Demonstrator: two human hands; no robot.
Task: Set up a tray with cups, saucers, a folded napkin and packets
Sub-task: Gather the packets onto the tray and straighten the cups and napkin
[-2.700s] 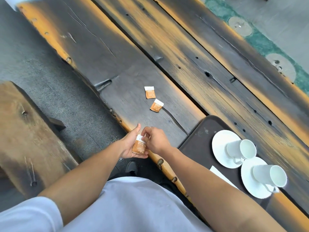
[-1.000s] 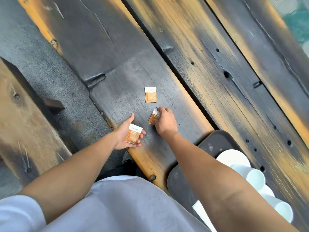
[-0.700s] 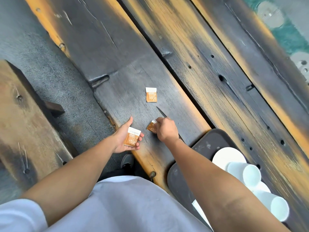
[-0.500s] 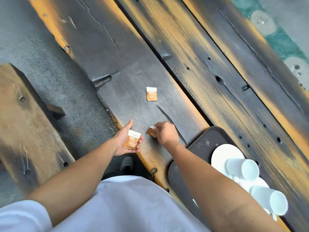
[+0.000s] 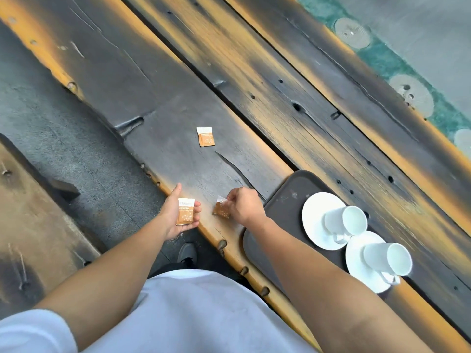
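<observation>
**A packet in each hand at the table's near edge**

My right hand (image 5: 244, 206) was turned knuckles-up, with the fingertips bent down and pinching the second packet (image 5: 221, 209) by its white top corner. That packet hung tilted over the near edge of the table (image 5: 178, 98); I could not tell whether it touched the wood. My right forearm ran back across the near left corner of the tray (image 5: 285, 200).

My left hand (image 5: 178, 215) lay palm-up just off the table's near edge, thumb stretched toward the far side. The first packet (image 5: 185, 211) lay flat across its fingers, whose tips curled up at the packet's right side. The two hands were close but apart.

The third packet (image 5: 205, 136) lay alone on the near plank, well beyond both hands.

The dark tray sat on the table to my right. Two white saucers stood on it, the left saucer (image 5: 316, 220) and the right saucer (image 5: 362, 266), rims overlapping. The left cup (image 5: 346, 221) and the right cup (image 5: 387, 259) each stood on one.
</observation>
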